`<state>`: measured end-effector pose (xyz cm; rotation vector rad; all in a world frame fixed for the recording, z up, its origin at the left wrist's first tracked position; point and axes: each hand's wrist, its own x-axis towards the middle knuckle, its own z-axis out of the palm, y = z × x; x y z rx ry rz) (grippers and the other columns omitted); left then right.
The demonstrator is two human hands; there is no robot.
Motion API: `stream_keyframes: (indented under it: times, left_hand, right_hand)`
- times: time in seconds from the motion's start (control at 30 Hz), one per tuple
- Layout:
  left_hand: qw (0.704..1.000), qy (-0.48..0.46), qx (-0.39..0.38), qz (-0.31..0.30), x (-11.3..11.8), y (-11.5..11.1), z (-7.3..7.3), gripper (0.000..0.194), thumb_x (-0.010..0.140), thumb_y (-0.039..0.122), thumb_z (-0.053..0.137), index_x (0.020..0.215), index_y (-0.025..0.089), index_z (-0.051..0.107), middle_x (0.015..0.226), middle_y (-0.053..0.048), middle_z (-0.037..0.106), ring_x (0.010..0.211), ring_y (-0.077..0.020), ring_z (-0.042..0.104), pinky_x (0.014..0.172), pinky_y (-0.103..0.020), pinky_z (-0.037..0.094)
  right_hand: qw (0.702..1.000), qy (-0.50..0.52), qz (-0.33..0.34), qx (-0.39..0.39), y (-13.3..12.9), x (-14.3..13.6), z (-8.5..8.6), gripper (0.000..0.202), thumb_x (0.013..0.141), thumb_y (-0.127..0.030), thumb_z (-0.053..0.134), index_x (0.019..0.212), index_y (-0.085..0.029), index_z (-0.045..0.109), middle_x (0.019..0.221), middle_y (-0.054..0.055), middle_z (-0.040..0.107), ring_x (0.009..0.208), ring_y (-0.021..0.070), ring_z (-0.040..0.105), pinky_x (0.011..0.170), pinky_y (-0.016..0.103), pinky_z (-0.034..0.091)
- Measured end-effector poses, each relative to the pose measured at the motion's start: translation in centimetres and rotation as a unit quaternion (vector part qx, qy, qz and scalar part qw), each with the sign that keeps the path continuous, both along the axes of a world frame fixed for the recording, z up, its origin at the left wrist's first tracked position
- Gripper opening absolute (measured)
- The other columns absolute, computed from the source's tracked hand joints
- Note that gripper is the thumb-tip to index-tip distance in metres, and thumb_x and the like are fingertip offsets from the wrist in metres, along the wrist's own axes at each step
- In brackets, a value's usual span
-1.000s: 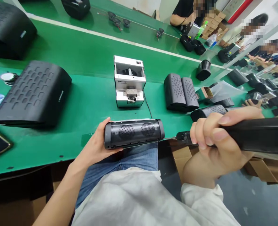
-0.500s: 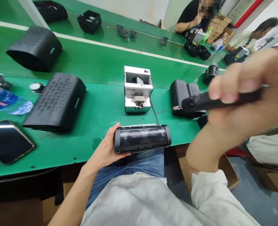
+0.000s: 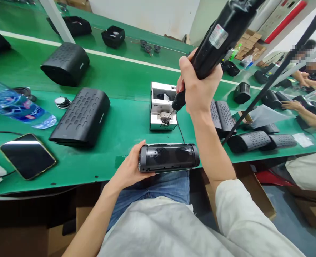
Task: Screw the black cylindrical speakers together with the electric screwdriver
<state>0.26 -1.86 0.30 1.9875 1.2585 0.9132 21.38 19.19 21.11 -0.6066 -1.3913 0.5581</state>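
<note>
My left hand (image 3: pixel 132 162) grips the left end of a black speaker (image 3: pixel 170 158) at the bench's front edge, thumb on top and fingers beneath. Two round grilles show faintly on its upward face. Raised above the bench, my right hand (image 3: pixel 200 84) is wrapped round a black electric screwdriver (image 3: pixel 211 39), its cord running up out of view. The thin bit points down at the front of a small white screw feeder (image 3: pixel 163 103) and reaches its outlet. Whether a screw sits on the bit is too small to tell.
Left of me are a dark speaker housing (image 3: pixel 81 117), a phone (image 3: pixel 28 156) and a water bottle (image 3: pixel 18 103). More speakers (image 3: pixel 250 141) lie to the right, near a co-worker's hand (image 3: pixel 294 106). A black cable (image 3: pixel 272 78) hangs across the right side.
My right hand has swung the screwdriver from the far right to the screw feeder, tilting its bit downward. My left hand still holds the speaker in much the same place.
</note>
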Motion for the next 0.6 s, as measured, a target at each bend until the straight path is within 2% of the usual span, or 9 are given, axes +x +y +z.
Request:
stream_keyframes:
  times: [0.13,0.2,0.3,0.4,0.47,0.53,0.6]
  left_hand:
    - [1.0,-0.004,0.0,-0.006,0.0,0.1,-0.1,0.134,0.082,0.037,0.104,0.183,0.036,0.015,0.173,-0.02,0.049,0.16,-0.0457,0.058,0.132,-0.065,0.052]
    - [1.0,-0.006,0.001,-0.006,0.0,0.2,-0.1,0.134,0.083,0.038,0.103,0.183,0.036,0.015,0.172,-0.02,0.05,0.159,-0.045,0.059,0.132,-0.065,0.052]
    - [1.0,-0.01,0.0,-0.006,0.0,0.1,-0.1,0.134,0.082,0.039,0.103,0.183,0.036,0.014,0.175,-0.02,0.048,0.16,-0.0449,0.058,0.133,-0.065,0.051]
    - [1.0,-0.009,-0.005,-0.005,0.1,0.1,0.0,0.135,0.082,0.038,0.103,0.183,0.035,0.013,0.177,-0.021,0.046,0.162,-0.0456,0.056,0.134,-0.065,0.049]
    - [1.0,-0.007,-0.008,-0.005,0.1,0.1,0.1,0.135,0.083,0.038,0.103,0.183,0.035,0.013,0.177,-0.021,0.047,0.162,-0.0455,0.056,0.133,-0.065,0.05]
    - [1.0,-0.003,-0.008,-0.005,0.1,0.1,0.3,0.134,0.084,0.039,0.102,0.183,0.035,0.013,0.177,-0.02,0.047,0.162,-0.0453,0.057,0.133,-0.064,0.05]
    - [1.0,-0.002,-0.007,-0.006,0.1,0.1,0.4,0.134,0.084,0.038,0.102,0.183,0.035,0.013,0.178,-0.02,0.046,0.162,-0.0449,0.057,0.133,-0.064,0.051]
  right_hand:
    - [0.999,-0.014,0.014,-0.044,0.7,0.6,-0.4,0.085,0.066,-0.106,0.086,0.092,-0.033,0.051,0.07,-0.009,0.05,0.059,0.0105,0.037,0.051,0.037,0.04]
    - [0.998,-0.03,0.016,-0.06,0.2,0.9,-0.2,0.088,0.063,-0.109,0.084,0.092,-0.034,0.048,0.069,-0.009,0.051,0.06,0.0114,0.038,0.052,0.039,0.041]
    - [0.998,-0.038,-0.015,-0.054,-2.1,1.4,0.8,0.081,0.073,-0.11,0.076,0.091,-0.035,0.049,0.072,-0.006,0.054,0.056,0.0146,0.041,0.05,0.042,0.041]
    - [0.999,-0.013,-0.05,-0.013,-5.1,2.3,2.3,0.062,0.088,-0.093,0.08,0.089,-0.036,0.056,0.075,-0.003,0.055,0.051,0.0172,0.041,0.045,0.043,0.038]
    - [0.998,0.014,-0.047,0.031,-6.2,2.8,3.0,0.05,0.092,-0.079,0.085,0.088,-0.036,0.061,0.076,-0.003,0.056,0.048,0.0158,0.039,0.043,0.042,0.037]
    - [0.996,0.042,-0.024,0.069,-6.2,2.8,3.3,0.038,0.098,-0.065,0.087,0.091,-0.035,0.065,0.08,-0.003,0.059,0.047,0.0135,0.039,0.042,0.04,0.039]
    - [0.994,0.052,-0.002,0.1,-5.4,2.3,3.1,0.034,0.1,-0.056,0.087,0.089,-0.035,0.064,0.076,-0.005,0.057,0.046,0.0125,0.042,0.041,0.039,0.04]
